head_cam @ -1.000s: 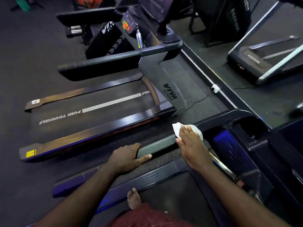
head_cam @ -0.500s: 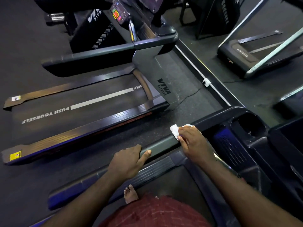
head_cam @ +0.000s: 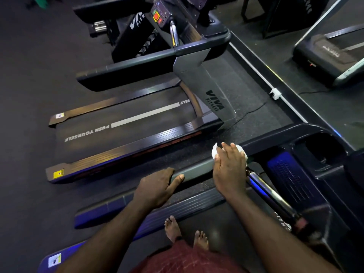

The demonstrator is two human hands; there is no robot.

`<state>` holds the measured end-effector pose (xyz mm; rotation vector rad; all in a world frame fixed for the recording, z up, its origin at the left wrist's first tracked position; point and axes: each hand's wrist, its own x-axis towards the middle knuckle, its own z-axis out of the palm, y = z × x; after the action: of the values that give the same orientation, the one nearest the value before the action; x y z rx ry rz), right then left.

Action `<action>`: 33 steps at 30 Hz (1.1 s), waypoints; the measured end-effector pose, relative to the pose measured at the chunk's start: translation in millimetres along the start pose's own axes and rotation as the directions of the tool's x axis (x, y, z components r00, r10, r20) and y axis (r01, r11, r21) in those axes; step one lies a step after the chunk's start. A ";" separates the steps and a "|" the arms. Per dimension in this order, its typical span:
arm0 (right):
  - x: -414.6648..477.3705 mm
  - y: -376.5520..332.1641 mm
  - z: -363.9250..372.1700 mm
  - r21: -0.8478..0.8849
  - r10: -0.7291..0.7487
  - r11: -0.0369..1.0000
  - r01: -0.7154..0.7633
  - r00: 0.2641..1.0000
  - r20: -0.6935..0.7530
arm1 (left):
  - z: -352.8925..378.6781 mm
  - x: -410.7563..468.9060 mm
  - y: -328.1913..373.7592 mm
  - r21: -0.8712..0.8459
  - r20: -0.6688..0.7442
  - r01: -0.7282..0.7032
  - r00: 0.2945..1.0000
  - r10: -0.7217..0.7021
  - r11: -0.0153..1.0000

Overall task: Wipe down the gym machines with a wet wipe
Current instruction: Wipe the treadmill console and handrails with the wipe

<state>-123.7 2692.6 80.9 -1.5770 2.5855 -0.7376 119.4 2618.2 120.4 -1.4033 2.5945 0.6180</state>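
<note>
L hand (head_cam: pixel 155 188) grips treadmill handrail (head_cam: pixel 197 171); R hand (head_cam: pixel 229 170), fingers straight, presses wet wipe (head_cam: pixel 214 153) flat onto it.

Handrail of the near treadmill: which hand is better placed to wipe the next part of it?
The right hand: its flat fingers press the wipe on the handrail. The left hand only grips the handrail, with no wipe.

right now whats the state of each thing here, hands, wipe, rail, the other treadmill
wet wipe, bunched, pressed onto the handrail under the right hand
right hand, fingers straight, flat on the wipe
left hand, grips the handrail, thumb lying along its top
handrail, grey, bare between the two hands
neighbouring treadmill, nobody on it, belt lettering sharp so probably stopped
</note>
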 end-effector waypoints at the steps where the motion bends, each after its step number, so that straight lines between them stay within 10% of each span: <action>1: -2.1 -9.5 4.1 0.001 0.057 0.998 -0.057 0.998 0.003 | 2.2 -2.2 1.1 0.013 -0.025 0.015 1.000 -0.015 1.000; 4: -9.3 -28.5 9.0 0.014 0.057 0.998 -0.058 0.996 0.075 | 7.6 -7.8 4.8 0.038 -0.113 0.064 0.992 -0.059 0.997; 11: 0.9 37.9 -20.2 -0.031 -0.478 0.869 0.495 0.853 0.210 | 4.5 -13.4 3.9 0.010 -0.113 0.068 0.991 -0.067 0.998; 20: -2.1 4.7 -2.0 -0.106 -0.002 0.994 0.009 0.998 0.064 | 6.8 -11.9 -0.5 0.012 -0.117 0.033 0.993 -0.031 0.999; 29: -3.0 28.0 -14.6 -0.048 -0.428 0.894 0.445 0.882 0.198 | 9.1 -8.4 -6.3 0.029 -0.099 -0.027 0.995 0.029 0.999; 33: 11.6 28.5 -17.4 -0.165 -0.142 0.973 0.163 0.981 0.136 | 7.6 -7.7 -8.4 0.028 -0.079 -0.050 0.996 0.052 0.998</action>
<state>-157.7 2700.1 87.4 -1.8242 2.5227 -0.4127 130.1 2623.2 113.3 -1.3854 2.6974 0.5439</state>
